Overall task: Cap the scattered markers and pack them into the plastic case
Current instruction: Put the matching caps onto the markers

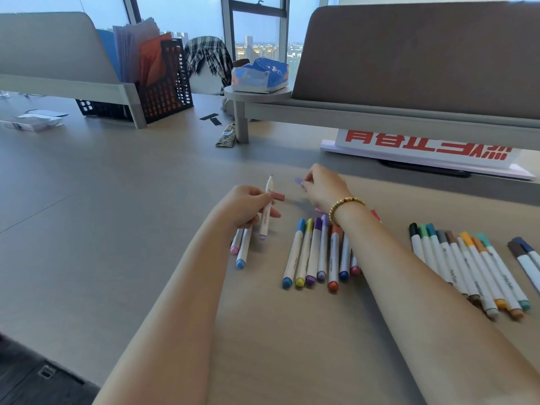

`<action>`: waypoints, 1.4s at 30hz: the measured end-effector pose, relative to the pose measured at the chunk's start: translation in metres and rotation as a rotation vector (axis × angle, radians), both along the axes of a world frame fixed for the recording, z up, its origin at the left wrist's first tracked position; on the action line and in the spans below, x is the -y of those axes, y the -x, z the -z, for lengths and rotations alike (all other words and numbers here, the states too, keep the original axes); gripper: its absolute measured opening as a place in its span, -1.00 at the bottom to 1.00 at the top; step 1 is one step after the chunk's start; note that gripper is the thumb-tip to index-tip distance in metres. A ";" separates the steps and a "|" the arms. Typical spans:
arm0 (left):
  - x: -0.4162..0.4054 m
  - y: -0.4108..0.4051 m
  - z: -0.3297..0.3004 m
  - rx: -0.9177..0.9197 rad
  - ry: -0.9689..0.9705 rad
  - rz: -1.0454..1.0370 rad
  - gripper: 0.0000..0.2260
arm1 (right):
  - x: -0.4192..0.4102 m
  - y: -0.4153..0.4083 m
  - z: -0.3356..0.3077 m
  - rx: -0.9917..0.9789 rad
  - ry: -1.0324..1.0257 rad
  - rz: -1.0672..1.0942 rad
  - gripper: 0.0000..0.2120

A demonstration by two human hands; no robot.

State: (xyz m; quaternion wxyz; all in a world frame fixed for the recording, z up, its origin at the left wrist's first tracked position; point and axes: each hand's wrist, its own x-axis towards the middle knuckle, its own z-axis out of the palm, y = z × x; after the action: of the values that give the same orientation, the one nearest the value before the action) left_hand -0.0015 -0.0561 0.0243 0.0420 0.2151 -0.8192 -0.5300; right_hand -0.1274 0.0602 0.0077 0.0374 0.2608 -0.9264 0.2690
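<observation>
My left hand (248, 204) grips an uncapped white marker (266, 213) upright, its bare tip pointing away and a lilac cap on its near end. A pink cap (278, 196) lies on the table right by my left fingers. My right hand (323, 187) pinches a lilac cap (298, 181) a short way right of the marker's tip. Two markers (242, 247) lie under my left hand. A row of capped markers (317, 252) lies between my arms, and another row (470, 267) lies right of my right arm. No plastic case is in view.
Two dark-capped markers (526, 255) lie at the far right edge. A white sign with red characters (423, 147) lies behind, under a desk divider (409, 62). A black mesh file holder (163, 83), a blue packet (260, 76) on a small shelf, and a small pouch (226, 137) stand further back.
</observation>
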 end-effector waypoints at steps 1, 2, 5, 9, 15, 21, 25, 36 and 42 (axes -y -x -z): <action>-0.002 0.000 0.000 0.006 0.023 0.000 -0.75 | -0.002 -0.004 -0.004 0.130 0.194 -0.041 -0.84; -0.004 0.001 0.000 0.020 0.049 0.005 -0.77 | -0.005 -0.010 -0.008 0.241 0.355 -0.086 -0.89; -0.011 0.001 0.002 0.057 0.105 0.063 -0.80 | -0.014 -0.021 -0.013 0.406 0.573 -0.153 -0.90; -0.014 -0.001 0.006 0.072 0.144 0.119 -0.77 | -0.023 -0.021 -0.008 0.493 0.646 -0.129 -0.82; -0.016 0.001 0.004 0.067 0.186 0.144 -0.75 | -0.023 -0.020 -0.007 0.485 0.669 -0.148 -0.80; -0.018 0.003 0.006 0.051 0.190 0.136 -0.74 | -0.021 -0.024 -0.005 0.454 0.645 -0.169 -0.81; -0.017 0.004 0.008 0.041 0.237 0.139 -0.71 | -0.018 -0.028 -0.002 0.416 0.572 -0.213 -0.80; -0.026 0.002 0.012 0.018 0.166 0.048 -0.74 | -0.011 -0.034 -0.001 0.352 0.513 -0.246 -0.85; -0.003 -0.005 0.002 -0.108 0.154 -0.138 -0.71 | -0.003 -0.040 0.002 0.389 0.598 -0.194 -0.77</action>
State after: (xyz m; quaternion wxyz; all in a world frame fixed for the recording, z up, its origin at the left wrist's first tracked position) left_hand 0.0035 -0.0534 0.0219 0.1388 0.2383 -0.8372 -0.4722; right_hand -0.0870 0.0631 0.0052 -0.0907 0.2689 -0.7676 0.5747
